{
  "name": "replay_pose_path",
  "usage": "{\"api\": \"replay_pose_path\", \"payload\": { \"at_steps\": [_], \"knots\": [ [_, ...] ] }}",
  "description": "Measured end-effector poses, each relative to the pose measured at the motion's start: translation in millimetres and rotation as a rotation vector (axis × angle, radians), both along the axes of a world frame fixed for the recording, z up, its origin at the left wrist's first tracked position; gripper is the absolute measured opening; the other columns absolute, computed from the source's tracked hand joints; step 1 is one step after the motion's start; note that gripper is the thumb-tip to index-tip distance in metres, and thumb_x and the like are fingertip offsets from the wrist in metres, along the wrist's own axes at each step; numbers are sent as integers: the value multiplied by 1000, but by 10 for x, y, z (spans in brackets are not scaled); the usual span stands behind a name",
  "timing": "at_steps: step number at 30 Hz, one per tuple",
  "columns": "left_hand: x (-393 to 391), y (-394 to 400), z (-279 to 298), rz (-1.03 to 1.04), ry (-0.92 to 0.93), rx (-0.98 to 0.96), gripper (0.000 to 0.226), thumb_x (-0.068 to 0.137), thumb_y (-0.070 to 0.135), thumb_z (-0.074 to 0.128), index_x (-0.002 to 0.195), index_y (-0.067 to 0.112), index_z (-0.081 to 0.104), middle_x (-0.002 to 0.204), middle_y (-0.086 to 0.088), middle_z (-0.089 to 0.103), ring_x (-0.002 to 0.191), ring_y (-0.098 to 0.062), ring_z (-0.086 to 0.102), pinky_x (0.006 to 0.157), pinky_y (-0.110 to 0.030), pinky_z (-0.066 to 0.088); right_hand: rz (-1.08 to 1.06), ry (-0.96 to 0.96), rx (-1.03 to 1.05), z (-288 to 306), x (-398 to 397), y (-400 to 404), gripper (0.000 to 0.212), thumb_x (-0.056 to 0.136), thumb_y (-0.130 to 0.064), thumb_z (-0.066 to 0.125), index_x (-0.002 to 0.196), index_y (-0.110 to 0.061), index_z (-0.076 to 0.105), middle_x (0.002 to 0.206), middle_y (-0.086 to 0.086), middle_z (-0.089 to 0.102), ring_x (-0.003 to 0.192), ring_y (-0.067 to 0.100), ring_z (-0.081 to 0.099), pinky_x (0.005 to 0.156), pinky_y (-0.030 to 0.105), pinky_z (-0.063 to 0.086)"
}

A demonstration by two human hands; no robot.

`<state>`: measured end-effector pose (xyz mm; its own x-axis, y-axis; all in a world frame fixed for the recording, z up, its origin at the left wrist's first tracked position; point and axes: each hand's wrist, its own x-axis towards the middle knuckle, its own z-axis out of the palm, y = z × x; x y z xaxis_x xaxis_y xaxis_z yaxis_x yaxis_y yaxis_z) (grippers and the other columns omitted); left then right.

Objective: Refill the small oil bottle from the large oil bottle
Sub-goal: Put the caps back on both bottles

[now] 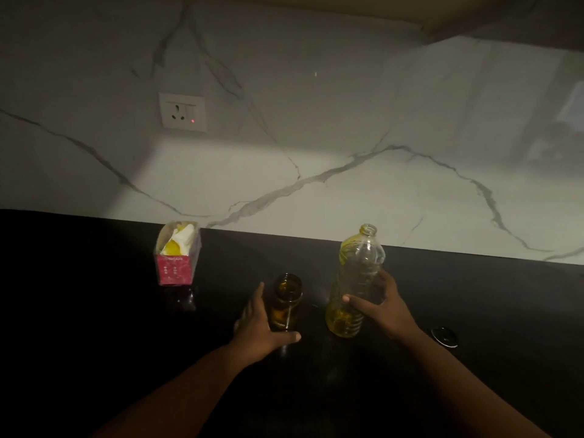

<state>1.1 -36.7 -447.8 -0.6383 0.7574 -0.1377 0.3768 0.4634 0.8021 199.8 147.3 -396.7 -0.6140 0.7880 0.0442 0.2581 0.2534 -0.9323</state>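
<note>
Standing upright and uncapped on the dark tabletop [474,311], the large oil bottle [357,279] is wrapped by the right hand [384,306]; left hand [262,324] fingers cup the small oil bottle [286,300] just left of it, mouth open, below the larger neck.

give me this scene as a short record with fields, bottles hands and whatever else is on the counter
small bottle: dark glass, upright on the counter, no cap, some oil inside
large bottle: clear plastic, uncapped, oil only in its lower part, base at the counter
left hand: cupped round the small bottle's base
right hand: grips the large bottle at mid-height
box: pink, open-topped, white and yellow contents, back left
round object: small, right of the large bottle, too dark to identify
wall: socket with red light
</note>
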Motion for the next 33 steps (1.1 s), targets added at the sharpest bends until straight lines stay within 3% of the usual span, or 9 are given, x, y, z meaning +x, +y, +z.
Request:
{"api": "replay_pose_path", "payload": {
  "at_steps": [4,8,11,15,19,24,28,33],
  "knots": [
    [303,-98,37,134,179,73,126,68,59,81,155,33,-6,165,0,3,152,-26,4,121,-53,9,10,-106,19,-10,335,12,123,47,-68,81,147,-33,18,153,3,32,135,24,37,100,34,35],
    [835,-125,0,231,357,169,97,75,59,74,151,27,22,158,-3,22,147,-24,17,118,-49,17,77,-201,41,3,779,-43,122,46,-76,76,146,-34,20,151,-1,35,133,21,39,98,32,35],
    [1268,-63,-60,142,383,112,82,79,64,66,146,32,32,153,3,29,144,-21,23,117,-47,21,113,-245,52,-25,1151,-144,110,53,-69,78,144,-34,26,148,-3,40,122,12,44,94,25,36],
    [1770,105,-115,-16,414,-18,83,82,71,57,150,35,26,159,8,23,147,-15,19,119,-46,18,109,-328,109,-130,1634,-269,94,66,-55,78,144,-31,30,146,-2,44,127,12,46,99,24,37],
    [2106,337,-107,-141,390,-118,95,82,74,53,156,33,10,166,5,5,153,-17,1,123,-46,7,137,-456,222,-181,1954,-280,87,74,-51,73,146,-31,28,146,-5,44,127,11,47,99,23,37],
    [2273,687,-43,-289,391,-147,99,82,74,52,158,31,5,167,5,0,153,-16,-3,124,-45,1,71,-491,277,-235,2080,-104,74,81,-43,69,144,-31,32,142,-7,47,127,10,47,102,26,39],
    [2272,998,-22,-388,400,-137,100,82,74,53,158,30,4,167,5,2,153,-15,-1,123,-43,1,-91,-443,264,-294,2014,115,65,84,-36,68,139,-32,33,132,-9,55,113,6,55,88,23,45],
    [2138,1382,-44,-516,379,-139,101,83,73,53,158,28,3,167,5,5,153,-15,0,124,-47,2,-258,-397,138,-398,1825,530,73,81,-32,73,141,-26,31,129,0,57,108,12,58,80,23,43]
  ]
}}
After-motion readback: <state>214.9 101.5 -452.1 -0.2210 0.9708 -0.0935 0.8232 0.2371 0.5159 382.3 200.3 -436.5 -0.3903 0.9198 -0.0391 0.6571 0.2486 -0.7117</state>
